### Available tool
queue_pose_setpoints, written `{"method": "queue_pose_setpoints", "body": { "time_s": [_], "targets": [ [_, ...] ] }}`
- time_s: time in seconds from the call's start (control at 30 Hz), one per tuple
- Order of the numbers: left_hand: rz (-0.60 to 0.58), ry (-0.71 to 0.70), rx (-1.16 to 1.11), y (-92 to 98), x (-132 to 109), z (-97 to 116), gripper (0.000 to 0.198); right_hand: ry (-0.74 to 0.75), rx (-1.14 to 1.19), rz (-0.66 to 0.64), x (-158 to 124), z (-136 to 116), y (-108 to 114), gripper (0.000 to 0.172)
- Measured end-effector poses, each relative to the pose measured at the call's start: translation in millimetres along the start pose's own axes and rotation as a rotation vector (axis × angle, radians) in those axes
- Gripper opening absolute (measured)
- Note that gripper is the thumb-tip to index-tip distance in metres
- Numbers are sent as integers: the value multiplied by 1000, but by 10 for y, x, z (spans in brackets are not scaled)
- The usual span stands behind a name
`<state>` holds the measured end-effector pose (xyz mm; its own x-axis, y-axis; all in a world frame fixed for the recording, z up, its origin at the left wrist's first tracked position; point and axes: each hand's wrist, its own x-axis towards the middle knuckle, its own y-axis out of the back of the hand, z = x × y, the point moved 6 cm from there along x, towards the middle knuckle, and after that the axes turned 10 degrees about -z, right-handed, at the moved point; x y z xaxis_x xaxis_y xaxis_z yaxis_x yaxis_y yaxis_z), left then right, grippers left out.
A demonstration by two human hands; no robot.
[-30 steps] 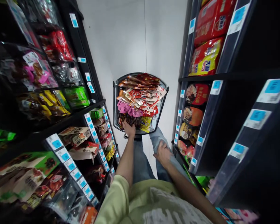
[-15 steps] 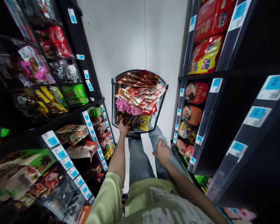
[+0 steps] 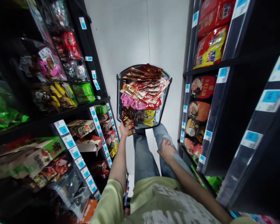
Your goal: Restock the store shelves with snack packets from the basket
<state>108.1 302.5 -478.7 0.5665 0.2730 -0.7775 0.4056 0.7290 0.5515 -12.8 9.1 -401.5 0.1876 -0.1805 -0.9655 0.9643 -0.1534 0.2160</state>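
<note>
A dark basket (image 3: 119,102) full of snack packets stands on the floor in front of my legs. My left hand (image 3: 124,129) is closed on dark brown snack packets (image 3: 128,122) at the basket's near left corner; they are raised to its rim, and their exact number I cannot tell. Beside them in the basket are pink packets (image 3: 131,102), a yellow packet (image 3: 149,117), red and white packets (image 3: 149,88) and orange-brown packets (image 3: 143,73). On my jeans near the knee rests my right hand (image 3: 166,150), fingers laid over the cloth, holding nothing.
The left shelf holds bagged snacks (image 3: 62,96) and opened cartons (image 3: 88,143), with blue price tags (image 3: 76,154) along its edges. On the right shelf are red noodle packs (image 3: 211,46) and round-topped tubs (image 3: 199,110). Pale floor (image 3: 140,34) runs between them.
My left hand has drawn the dark brown packets up and toward me, so their printed fronts now show at the rim. My right hand stays on my leg. The view has shifted slightly.
</note>
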Motion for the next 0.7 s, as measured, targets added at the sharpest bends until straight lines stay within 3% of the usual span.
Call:
{"method": "queue_pose_setpoints", "body": {
  "time_s": [0.2,0.4,0.7],
  "targets": [
    [-135,-156,-80,-17,-23,100,32,7,-1,34,-17,13,-108,85],
    [-188,-332,100,-44,53,344,30,-10,13,54,-26,29,-207,85],
    [-190,-168,292,-148,359,537,41,-17,43,67,-4,42,-337,82]
  ]
}}
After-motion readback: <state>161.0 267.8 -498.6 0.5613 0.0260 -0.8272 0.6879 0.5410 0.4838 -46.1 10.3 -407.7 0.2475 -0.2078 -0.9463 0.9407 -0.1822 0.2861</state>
